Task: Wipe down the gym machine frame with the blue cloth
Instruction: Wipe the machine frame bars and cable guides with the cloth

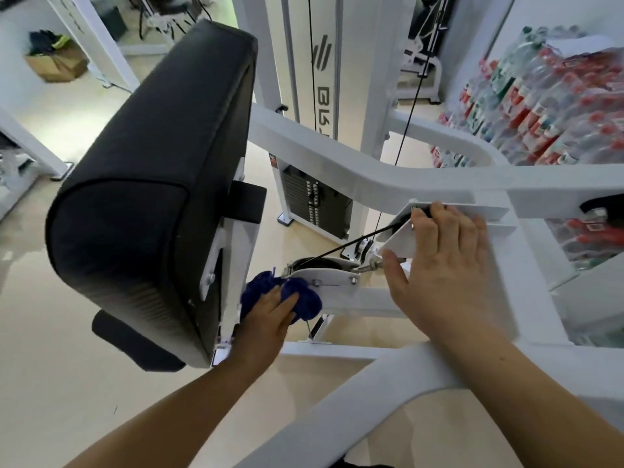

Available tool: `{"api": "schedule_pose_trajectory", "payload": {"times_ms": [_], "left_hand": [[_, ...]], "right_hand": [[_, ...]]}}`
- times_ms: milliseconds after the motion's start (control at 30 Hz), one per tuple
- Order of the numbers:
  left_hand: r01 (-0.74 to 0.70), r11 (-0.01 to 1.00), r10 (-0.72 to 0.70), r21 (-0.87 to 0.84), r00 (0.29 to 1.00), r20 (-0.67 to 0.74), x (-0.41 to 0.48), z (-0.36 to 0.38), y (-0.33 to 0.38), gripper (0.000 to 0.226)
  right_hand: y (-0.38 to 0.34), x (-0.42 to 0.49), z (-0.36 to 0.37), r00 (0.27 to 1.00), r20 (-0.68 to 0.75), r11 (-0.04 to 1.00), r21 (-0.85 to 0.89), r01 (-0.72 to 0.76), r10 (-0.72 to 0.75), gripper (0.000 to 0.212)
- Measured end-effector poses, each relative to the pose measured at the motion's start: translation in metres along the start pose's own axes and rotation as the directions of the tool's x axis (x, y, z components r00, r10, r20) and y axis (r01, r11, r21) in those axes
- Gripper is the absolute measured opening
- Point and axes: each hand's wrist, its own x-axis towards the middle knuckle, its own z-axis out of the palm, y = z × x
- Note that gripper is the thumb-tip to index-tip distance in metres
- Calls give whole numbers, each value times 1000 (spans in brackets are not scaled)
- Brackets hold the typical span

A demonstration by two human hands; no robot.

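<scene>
Left grip is clutching the blue cloth against the white frame at lower centre; right grip is resting flat and unclenched on it.

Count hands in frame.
2. Left hand holds the blue cloth at the pulley bracket; right hand rests flat on the white frame plate. None seem hidden.

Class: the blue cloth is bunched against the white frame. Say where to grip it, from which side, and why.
Grip the blue cloth at its bunched middle, coming from the near side, where the left hand lies on it. Its far edge meets the pulley bracket and the black pad stands at its left, so that side is likely freest.
</scene>
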Motion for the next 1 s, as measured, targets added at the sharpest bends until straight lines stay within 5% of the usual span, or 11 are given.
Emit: {"api": "schedule_pose_trajectory", "payload": {"times_ms": [200, 333, 567, 767, 1000], "left_hand": [[56, 998, -57, 35, 998, 9, -6, -6, -9, 56], [-335, 939, 326, 76, 939, 112, 0, 17, 42, 58], [-430, 891, 448, 143, 884, -134, 37, -30, 85, 40], [-537, 789, 523, 299, 842, 131, 69, -2, 68, 70], [-572, 734, 580, 367, 808, 102, 61, -26, 41, 68]], "right_hand": [[4, 1, 1, 999, 47, 1000, 21, 18, -19, 65], [24, -2, -5, 993, 59, 992, 88, 95, -101, 64], [38, -10, 5, 988, 10, 974, 169, 153, -157, 63], [41, -11, 4, 985, -19, 966, 193, 170, -170, 62], [42, -10, 7, 985, -55, 961, 217, 173, -165, 62]]}}
